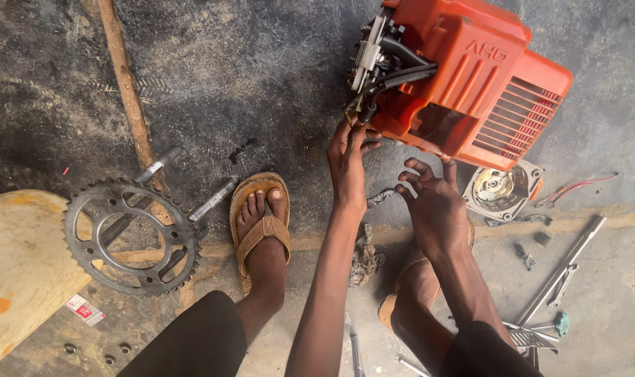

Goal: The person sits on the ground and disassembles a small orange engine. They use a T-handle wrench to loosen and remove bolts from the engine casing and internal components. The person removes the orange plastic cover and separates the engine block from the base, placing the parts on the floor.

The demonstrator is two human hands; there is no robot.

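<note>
Here the left hand [349, 164] pinches the black hoses at the carburettor end of the orange engine housing [471, 84] lying on the floor, while the right hand [435, 206] hovers open-fingered beneath, probably ready to steady it.

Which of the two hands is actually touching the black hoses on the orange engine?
The left hand: its fingertips reach the black hoses on the orange engine; the right hand is spread open below the casing.
</note>
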